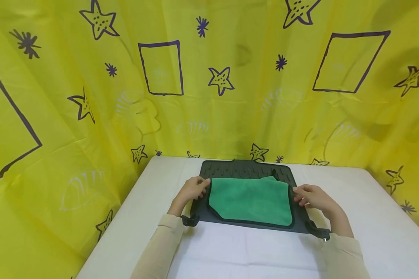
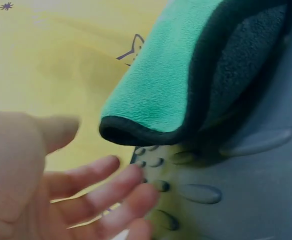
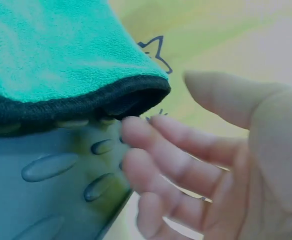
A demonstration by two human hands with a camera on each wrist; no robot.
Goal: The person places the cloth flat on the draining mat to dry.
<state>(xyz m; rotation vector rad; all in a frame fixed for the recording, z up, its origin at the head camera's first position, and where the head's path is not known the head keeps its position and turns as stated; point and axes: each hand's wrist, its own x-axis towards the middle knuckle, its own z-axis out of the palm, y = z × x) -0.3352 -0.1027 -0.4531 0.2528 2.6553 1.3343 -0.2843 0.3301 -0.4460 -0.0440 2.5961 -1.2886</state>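
Observation:
A green microfiber cloth (image 1: 249, 201) with black edging lies folded over on a dark grey ridged mat (image 1: 230, 168). The fold's left end, in the left wrist view, shows a dark underside (image 2: 246, 55) between the layers. My left hand (image 1: 193, 188) is at the cloth's upper left corner, thumb and fingers apart with nothing between them. At the right edge, my right hand (image 1: 314, 197) has its fingers loosely bent and parted. In the right wrist view its fingertips (image 3: 136, 131) come close under the cloth's black edge, with the thumb held away.
The mat lies on a white-covered table (image 1: 223, 252). Behind and beside the table hangs a yellow curtain (image 1: 230, 116) with starfish and frame drawings. Each wrist wears a black strap (image 1: 190, 221), and both sleeves are beige.

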